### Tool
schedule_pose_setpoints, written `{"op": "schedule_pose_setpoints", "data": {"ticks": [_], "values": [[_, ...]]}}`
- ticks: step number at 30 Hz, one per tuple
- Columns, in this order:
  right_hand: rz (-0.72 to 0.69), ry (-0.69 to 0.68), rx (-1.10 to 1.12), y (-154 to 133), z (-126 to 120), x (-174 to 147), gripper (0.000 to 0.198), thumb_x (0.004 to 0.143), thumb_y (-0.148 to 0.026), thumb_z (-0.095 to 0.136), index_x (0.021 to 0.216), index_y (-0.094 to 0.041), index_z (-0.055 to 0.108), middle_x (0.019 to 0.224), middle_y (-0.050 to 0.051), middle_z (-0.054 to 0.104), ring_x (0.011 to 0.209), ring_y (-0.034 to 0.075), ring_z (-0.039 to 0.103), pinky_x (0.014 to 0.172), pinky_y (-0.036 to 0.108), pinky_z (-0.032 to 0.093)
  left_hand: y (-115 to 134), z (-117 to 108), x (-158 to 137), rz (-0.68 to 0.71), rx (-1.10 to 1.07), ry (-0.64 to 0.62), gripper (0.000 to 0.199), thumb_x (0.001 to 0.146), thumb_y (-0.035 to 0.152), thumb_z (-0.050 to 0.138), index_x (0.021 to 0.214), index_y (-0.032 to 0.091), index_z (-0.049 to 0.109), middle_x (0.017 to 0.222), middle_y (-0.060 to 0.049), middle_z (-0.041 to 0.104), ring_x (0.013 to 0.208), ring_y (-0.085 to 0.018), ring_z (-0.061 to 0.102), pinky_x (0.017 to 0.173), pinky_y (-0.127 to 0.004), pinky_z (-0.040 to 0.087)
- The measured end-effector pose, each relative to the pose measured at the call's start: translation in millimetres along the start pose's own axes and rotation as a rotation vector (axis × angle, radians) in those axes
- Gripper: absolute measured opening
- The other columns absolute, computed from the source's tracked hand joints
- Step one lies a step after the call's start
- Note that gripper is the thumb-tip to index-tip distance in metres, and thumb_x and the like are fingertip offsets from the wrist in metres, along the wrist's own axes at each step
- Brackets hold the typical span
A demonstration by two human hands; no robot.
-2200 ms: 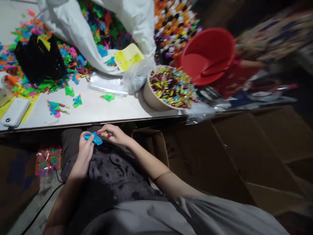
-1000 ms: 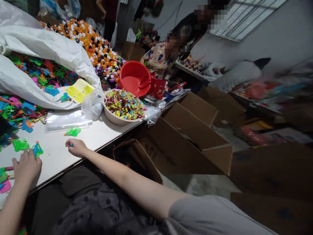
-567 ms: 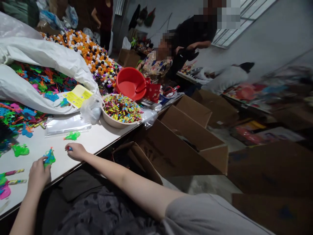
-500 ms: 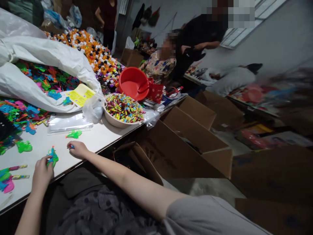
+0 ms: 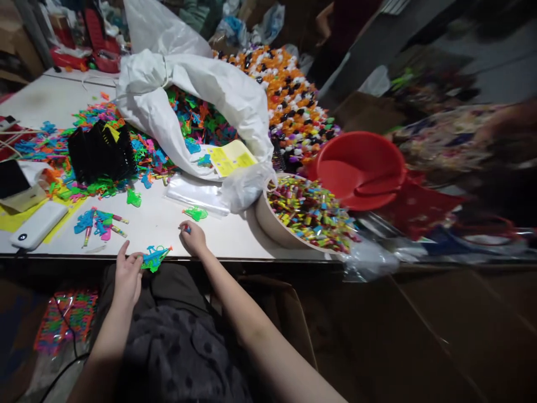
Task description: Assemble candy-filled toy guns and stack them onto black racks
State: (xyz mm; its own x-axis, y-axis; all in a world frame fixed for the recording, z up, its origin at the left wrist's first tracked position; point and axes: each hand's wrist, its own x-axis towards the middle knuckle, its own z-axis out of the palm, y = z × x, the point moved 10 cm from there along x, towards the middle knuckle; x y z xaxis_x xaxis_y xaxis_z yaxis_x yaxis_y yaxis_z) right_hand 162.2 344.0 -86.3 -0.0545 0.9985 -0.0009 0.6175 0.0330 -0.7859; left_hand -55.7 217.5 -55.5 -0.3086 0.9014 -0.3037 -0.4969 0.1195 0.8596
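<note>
Hands: left [image 5: 128, 274], pinch on blue-green toy [image 5: 153, 259]; right [image 5: 194, 238], curl around small piece [image 5: 187, 229]

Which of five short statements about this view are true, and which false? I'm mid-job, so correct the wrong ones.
1. The left hand holds a blue-green toy. True.
2. The right hand is inside the tub. False: it is left of the tub, near a green toy.
3. A small piece shows in the right hand. True.
4. The tubes are heaped in the red bowl. False: they are heaped in the tub.
5. The red bowl is right of the white sack. True.
</note>
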Motion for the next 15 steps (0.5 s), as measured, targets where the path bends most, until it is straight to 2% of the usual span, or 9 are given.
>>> {"op": "schedule_pose_setpoints", "data": {"ticks": [3, 5, 8, 11, 13, 15], "values": [[0.000, 0.024, 0.071, -3.6, -2.0, -2.9, 0.025, 0.080, -0.022, 0.046, 0.097, -0.020, 0.063, 0.098, 0.003, 0.068, 0.093, 0.016, 0.059, 0.085, 0.031, 0.044, -20.6, -3.7, -13.6, -0.088, -0.055, 0.033, 0.080, 0.059, 0.029, 0.078, 0.129, 0.027, 0.040, 0.081, 0.004, 0.058, 0.066, -0.008, 0.057, 0.057, -0.018, 0.043], [0.041, 0.004, 0.193, -5.3, 0.4, -12.0, 0.026, 0.085, -0.031, 0.044, 0.096, -0.018, 0.063, 0.088, 0.004, 0.067, 0.083, 0.014, 0.060, 0.079, 0.029, 0.046, -29.7, -4.5, -20.2, -0.102, -0.031, 0.047, 0.080, 0.062, 0.030, 0.077, 0.131, 0.026, 0.038, 0.080, 0.004, 0.058, 0.065, -0.007, 0.057, 0.056, -0.016, 0.041], [0.085, -0.230, 0.443, -16.1, 25.6, -46.4, 0.037, 0.087, -0.044, 0.042, 0.095, -0.014, 0.062, 0.070, 0.001, 0.062, 0.061, 0.010, 0.056, 0.063, 0.023, 0.046, -34.2, -3.5, -25.3, -0.085, 0.061, 0.043, 0.080, 0.066, 0.031, 0.074, 0.135, 0.024, 0.033, 0.080, 0.003, 0.059, 0.063, -0.006, 0.056, 0.054, -0.015, 0.038], [0.066, -0.476, 0.604, -34.6, 47.0, -99.0, 0.039, 0.083, -0.049, 0.048, 0.096, -0.015, 0.061, 0.072, 0.000, 0.060, 0.056, 0.008, 0.053, 0.055, 0.020, 0.045, -26.5, -1.7, -27.5, 0.001, 0.164, 0.035, 0.078, 0.069, 0.031, 0.072, 0.135, 0.020, 0.032, 0.079, 0.002, 0.061, 0.070, -0.008, 0.058, 0.063, -0.017, 0.043], [0.093, -0.496, 0.642, -36.6, 48.8, -125.5, 0.038, 0.079, -0.049, 0.055, 0.096, -0.016, 0.059, 0.073, -0.001, 0.059, 0.058, 0.008, 0.055, 0.053, 0.019, 0.044, -22.6, 0.6, -29.4, 0.052, 0.189, 0.019, 0.075, 0.069, 0.031, 0.072, 0.133, 0.020, 0.034, 0.078, 0.001, 0.062, 0.075, -0.010, 0.060, 0.070, -0.020, 0.045], [0.154, -0.413, 0.658, -31.2, 44.5, -139.8, 0.037, 0.077, -0.049, 0.058, 0.095, -0.017, 0.058, 0.073, -0.002, 0.057, 0.058, 0.008, 0.057, 0.051, 0.019, 0.044, -26.6, 5.6, -32.6, 0.045, 0.136, -0.030, 0.076, 0.069, 0.033, 0.072, 0.133, 0.021, 0.032, 0.081, -0.001, 0.063, 0.075, -0.012, 0.061, 0.070, -0.021, 0.046]]}}
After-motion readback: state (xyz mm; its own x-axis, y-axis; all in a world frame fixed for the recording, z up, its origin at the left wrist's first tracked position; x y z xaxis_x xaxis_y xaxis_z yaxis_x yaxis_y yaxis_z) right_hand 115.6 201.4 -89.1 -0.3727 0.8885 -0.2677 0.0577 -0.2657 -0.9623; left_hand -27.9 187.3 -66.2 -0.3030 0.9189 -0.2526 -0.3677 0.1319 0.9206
